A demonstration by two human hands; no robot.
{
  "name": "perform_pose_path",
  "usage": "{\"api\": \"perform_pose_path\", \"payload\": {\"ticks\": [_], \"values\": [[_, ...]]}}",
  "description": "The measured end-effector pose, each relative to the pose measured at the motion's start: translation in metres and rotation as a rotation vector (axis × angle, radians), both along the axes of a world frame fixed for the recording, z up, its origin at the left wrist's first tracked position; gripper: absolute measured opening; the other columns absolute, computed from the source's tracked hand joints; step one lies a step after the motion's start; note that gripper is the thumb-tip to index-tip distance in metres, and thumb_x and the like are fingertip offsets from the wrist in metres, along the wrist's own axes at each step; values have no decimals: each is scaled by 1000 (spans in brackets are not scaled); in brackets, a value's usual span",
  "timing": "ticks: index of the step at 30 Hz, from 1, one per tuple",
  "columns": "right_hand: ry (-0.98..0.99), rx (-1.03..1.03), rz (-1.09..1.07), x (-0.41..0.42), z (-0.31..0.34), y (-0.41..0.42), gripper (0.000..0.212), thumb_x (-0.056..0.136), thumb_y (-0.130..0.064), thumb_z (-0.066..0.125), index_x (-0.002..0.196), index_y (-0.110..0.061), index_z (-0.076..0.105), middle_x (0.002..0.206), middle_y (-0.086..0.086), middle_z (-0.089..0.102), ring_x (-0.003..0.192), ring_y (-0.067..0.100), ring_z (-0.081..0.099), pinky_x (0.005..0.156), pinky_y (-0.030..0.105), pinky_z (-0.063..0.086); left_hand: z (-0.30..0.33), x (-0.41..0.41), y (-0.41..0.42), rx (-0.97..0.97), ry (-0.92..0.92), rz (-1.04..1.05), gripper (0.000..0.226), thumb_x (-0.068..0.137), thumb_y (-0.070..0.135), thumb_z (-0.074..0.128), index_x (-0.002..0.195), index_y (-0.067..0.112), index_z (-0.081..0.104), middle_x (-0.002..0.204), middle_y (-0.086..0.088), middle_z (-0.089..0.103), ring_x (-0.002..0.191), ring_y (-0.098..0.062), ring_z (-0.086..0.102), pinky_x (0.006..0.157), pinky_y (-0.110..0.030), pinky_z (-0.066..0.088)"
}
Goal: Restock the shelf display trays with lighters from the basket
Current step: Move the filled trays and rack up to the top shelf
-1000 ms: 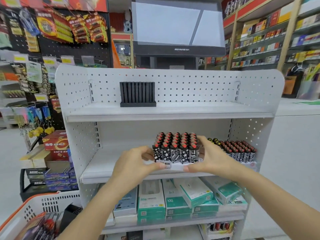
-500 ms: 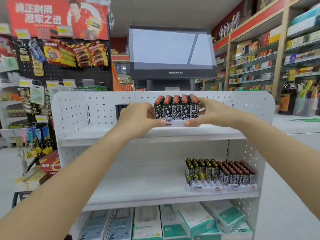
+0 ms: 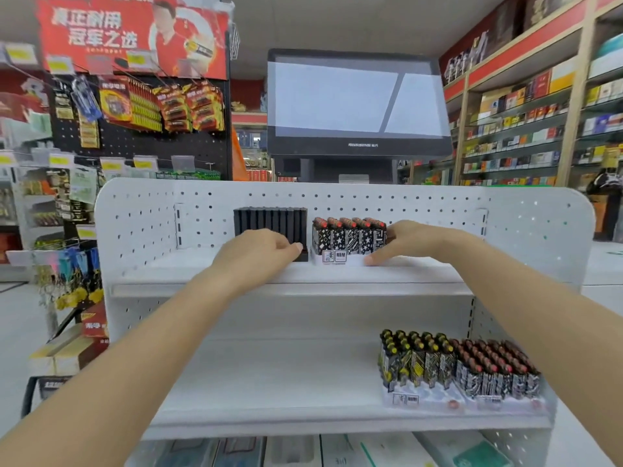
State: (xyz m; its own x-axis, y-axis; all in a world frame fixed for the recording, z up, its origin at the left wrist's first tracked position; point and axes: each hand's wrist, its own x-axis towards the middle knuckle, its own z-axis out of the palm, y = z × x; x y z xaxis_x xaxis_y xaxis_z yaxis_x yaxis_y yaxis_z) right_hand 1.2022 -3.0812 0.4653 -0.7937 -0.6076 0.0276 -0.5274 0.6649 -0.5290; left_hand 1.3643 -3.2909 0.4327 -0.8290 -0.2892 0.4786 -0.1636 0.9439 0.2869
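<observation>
lighter tray (image 3: pixel 349 242): black-white patterned, red caps, upright | just right of black rack (image 3: pixel 269 224) | right hand (image 3: pixel 404 242) grips tray's side | left hand (image 3: pixel 261 252) loose, holding nothing

Two bare forearms come up into view, one from 7 o'clock, one from 4 o'clock. No sleeve covers either as far as the picture's edge. The left hand (image 3: pixel 259 249) and the right hand (image 3: pixel 409 242) wear no glove, ring, watch or band.
</observation>
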Motion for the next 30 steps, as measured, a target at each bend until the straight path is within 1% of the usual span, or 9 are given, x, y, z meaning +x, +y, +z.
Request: {"api": "perform_pose_path", "payload": {"ticks": [2,4,6,9,14,20,24,27,30], "values": [[120,6,-31,-2,-3,-7,45,79,-47,72,97,-7,60,100,10,59,92,24,56,78,35,42,-1,-4,0,-14,-58,14,44,96,51,37,81,21,64,92,2,64,91,-21,60,72,-30,42],[218,7,-49,-5,-6,-11,58,76,-51,74,59,-13,33,60,3,32,55,18,33,56,31,21,0,-9,3,-53,-62,34,45,96,50,36,83,16,64,90,0,66,89,-22,60,66,-27,38],[285,13,-88,-4,-7,-14,66,72,-55,74,57,-15,24,55,0,21,52,17,24,56,32,14,-2,-10,4,-77,-11,54,43,96,47,38,81,16,63,83,2,62,84,-22,59,63,-28,38],[405,54,-178,0,-8,-19,63,71,-59,72,55,-15,30,51,-2,29,51,17,32,56,30,21,-4,-10,3,-121,29,76,40,96,46,36,82,20,63,86,2,60,86,-22,56,65,-31,39],[642,131,-291,9,-11,-34,47,82,-50,63,61,-15,39,59,-2,45,55,13,40,72,31,31,4,-9,5,-38,-170,31,42,98,47,34,98,17,63,102,3,61,102,-22,52,83,-35,41],[609,131,-308,6,-12,-40,41,84,-44,62,65,-14,42,64,-1,47,60,16,44,64,27,35,7,-8,5,23,-205,-1,41,98,45,37,105,13,62,111,0,61,107,-22,51,92,-37,40],[409,3,-262,7,-9,-29,34,85,-39,64,85,-5,68,68,3,59,65,20,54,66,27,44,6,-6,6,28,-238,24,42,98,46,37,109,14,61,119,-1,60,112,-23,51,95,-38,40],[490,-255,-249,24,-5,-2,31,90,-34,57,96,-8,73,87,5,73,84,24,66,79,34,53,4,-6,5,45,-27,-20,23,95,42,46,98,27,64,114,7,65,108,-18,56,91,-35,43],[768,-563,-139,59,-22,37,24,93,-28,51,95,-16,72,76,-4,69,74,17,64,68,33,53,2,9,33,260,478,-171,17,95,24,51,94,29,68,98,13,67,96,-9,57,79,-24,42]]}}
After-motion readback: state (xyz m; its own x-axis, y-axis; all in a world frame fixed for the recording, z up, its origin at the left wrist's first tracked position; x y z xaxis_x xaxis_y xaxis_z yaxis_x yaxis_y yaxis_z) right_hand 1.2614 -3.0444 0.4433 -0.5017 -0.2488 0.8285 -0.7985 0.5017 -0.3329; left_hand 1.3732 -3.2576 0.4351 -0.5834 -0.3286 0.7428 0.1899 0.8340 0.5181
